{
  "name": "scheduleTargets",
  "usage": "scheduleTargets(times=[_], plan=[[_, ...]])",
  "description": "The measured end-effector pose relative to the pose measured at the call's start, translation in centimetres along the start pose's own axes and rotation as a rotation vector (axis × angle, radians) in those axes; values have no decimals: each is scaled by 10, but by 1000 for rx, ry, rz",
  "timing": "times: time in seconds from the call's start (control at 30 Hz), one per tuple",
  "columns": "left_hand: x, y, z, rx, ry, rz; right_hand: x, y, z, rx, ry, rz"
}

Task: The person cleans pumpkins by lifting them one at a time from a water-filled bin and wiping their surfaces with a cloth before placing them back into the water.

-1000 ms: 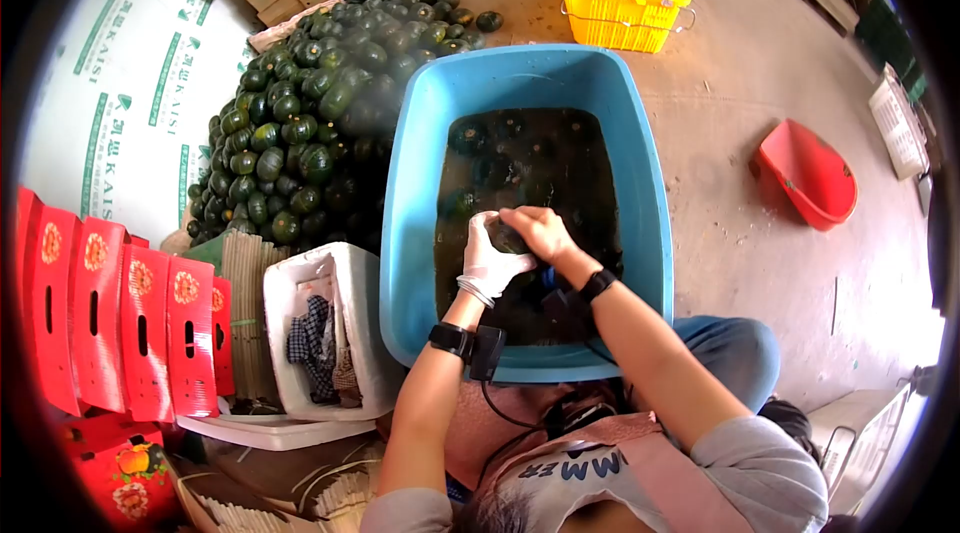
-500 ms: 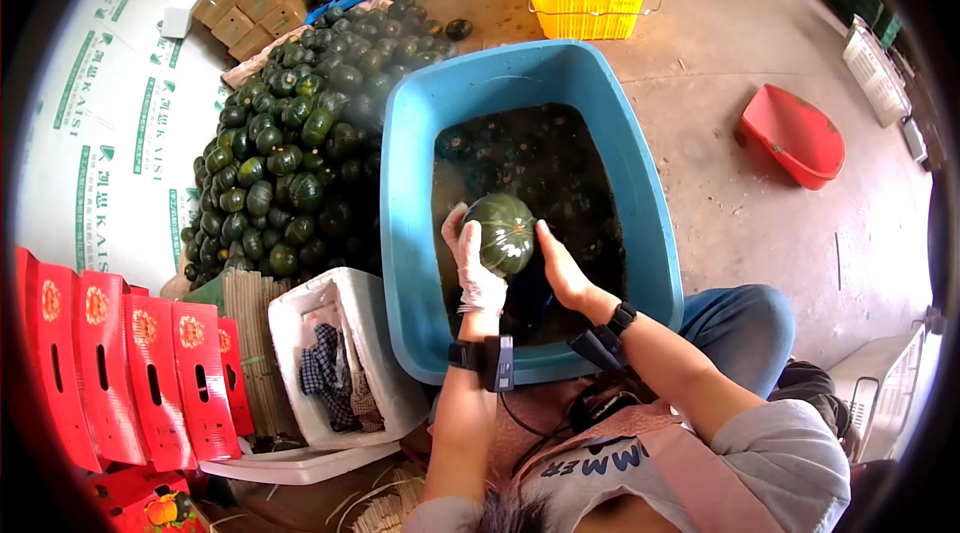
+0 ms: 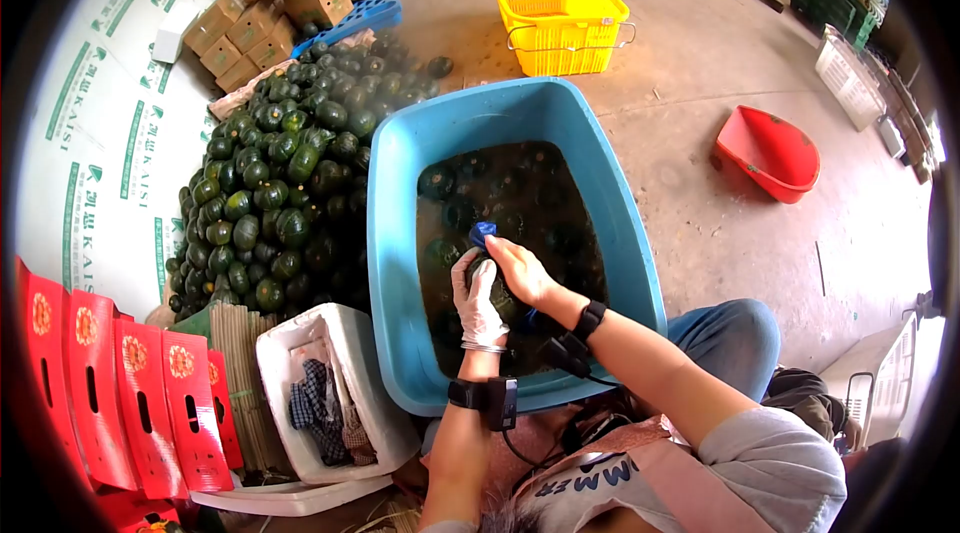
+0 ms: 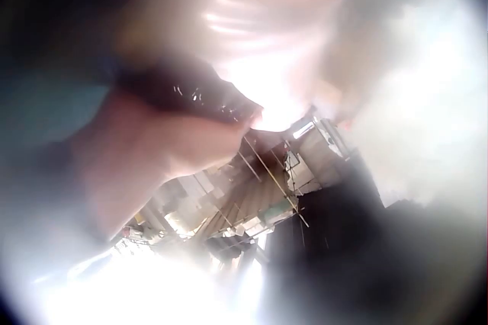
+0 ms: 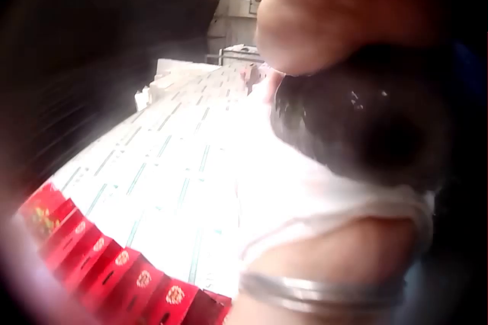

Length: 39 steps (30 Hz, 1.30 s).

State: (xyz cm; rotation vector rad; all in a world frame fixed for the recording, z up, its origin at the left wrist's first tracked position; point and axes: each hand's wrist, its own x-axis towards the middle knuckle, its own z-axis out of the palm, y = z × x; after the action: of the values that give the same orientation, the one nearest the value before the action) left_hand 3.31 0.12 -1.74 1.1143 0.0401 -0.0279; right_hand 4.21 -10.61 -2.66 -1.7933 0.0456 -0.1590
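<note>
In the head view, my left hand (image 3: 478, 301), in a thin white glove, grips a dark green squash (image 3: 507, 307) above the water of a light blue tub (image 3: 388, 233). My bare right hand (image 3: 524, 275) lies along the squash's other side and holds a bunched blue cloth (image 3: 482, 232) against it. The thumb of that hand is hidden. Much of the squash is covered by both hands; its wet dark skin (image 5: 351, 115) shows between them in the right wrist view. More squash (image 3: 455, 213) sit in the murky water.
A big heap of squash (image 3: 270, 203) lies left of the tub. Nearer stand a white foam box (image 3: 275, 373) with cloths and several red cartons (image 3: 150, 393). Beyond the tub is a yellow basket (image 3: 560, 48); a red scoop-shaped tub (image 3: 770, 153) lies on the floor at right.
Half a second ago the squash was raised with its round face showing; now it is lower and turned, mostly covered by the hands. The right hand has moved left across it, bringing the blue cloth into view.
</note>
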Motion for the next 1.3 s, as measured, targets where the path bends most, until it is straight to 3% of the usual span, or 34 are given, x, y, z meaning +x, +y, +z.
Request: scheduleTargets(times=[0.03, 0.07, 0.1, 0.17, 0.23, 0.3, 0.33, 0.4, 0.43, 0.5, 0.63, 0.73, 0.83, 0.97, 1.07, 1.2, 1.3], plan=[[-3, 6, 6, -84, 3, -35, 11, -3, -5, 249, -78, 312], [-5, 12, 8, -131, 0, -49, 16, -12, -9, 409, -80, 446], [-6, 18, 10, -180, -1, -62, 14, -26, -19, 639, -118, 700], [-3, 30, 9, -398, -16, -92, 4, -27, -16, 1094, -179, 722], [-2, 38, 9, -557, 42, -87, -17, -53, -4, 1180, -137, 632], [3, 30, 1, -325, -5, 122, -23, -31, 8, 1217, -117, 543], [5, 34, -4, -323, -5, 138, -29, -26, 2, 1234, -117, 507], [10, 48, -15, 474, -187, 405, -32, -40, -20, 1161, -127, 426], [18, 49, -22, 336, -259, 58, -30, -38, -30, 1105, -156, 370], [2, 70, -2, 323, -341, -165, -22, -44, -49, 812, -201, 321], [6, 47, -6, 223, -395, -351, -11, -48, -53, 513, -125, 314], [4, 33, -6, 233, -353, -217, -22, -44, -44, 817, 9, 517], [-2, 36, 3, 175, -407, -4, -34, -20, -37, 1333, -61, 557], [-2, 14, 4, 141, -327, 121, -49, -40, -19, 1537, 49, 498], [-7, 2, 4, 195, -304, 186, -41, -34, -34, 1315, -32, 566], [-11, -9, 4, 332, -316, 282, -38, -29, -44, 967, 194, 636], [-9, -3, 0, 445, -319, 343, -39, -3, -44, 808, 183, 707]])
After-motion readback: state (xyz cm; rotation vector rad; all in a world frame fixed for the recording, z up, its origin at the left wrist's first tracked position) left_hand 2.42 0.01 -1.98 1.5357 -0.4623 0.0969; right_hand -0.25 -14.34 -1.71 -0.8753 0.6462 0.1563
